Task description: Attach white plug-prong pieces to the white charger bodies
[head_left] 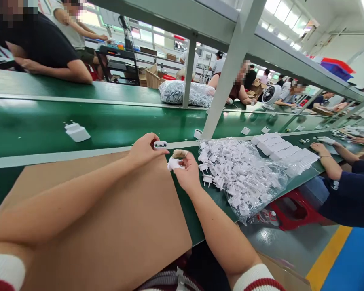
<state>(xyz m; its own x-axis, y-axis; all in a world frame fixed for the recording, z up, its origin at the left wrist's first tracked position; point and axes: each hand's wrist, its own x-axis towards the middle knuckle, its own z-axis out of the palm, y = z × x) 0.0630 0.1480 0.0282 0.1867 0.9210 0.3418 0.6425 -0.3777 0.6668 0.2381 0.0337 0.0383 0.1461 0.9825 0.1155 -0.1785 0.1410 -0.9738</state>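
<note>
My left hand (143, 150) is closed on a white charger housing (160, 145), with its open end facing me and small parts showing inside. Close beside it, my right hand (188, 171) pinches a white plug piece (174, 163), partly hidden by the fingers. A pale finger cot covers one right fingertip. The housing and the plug piece are apart. Right of my right hand, a clear plastic bag (245, 178) spills a heap of white plug pieces onto the green bench. Below my left arm lies a brown cardboard sheet (109, 218).
A white charger (77, 132) lies on the green conveyor belt (118, 121), and further housings (245, 130) sit along it. White blocks (274, 147) stand in rows behind the bag. A slanted metal post (223, 93) rises ahead. A co-worker's hands (323, 147) work at right.
</note>
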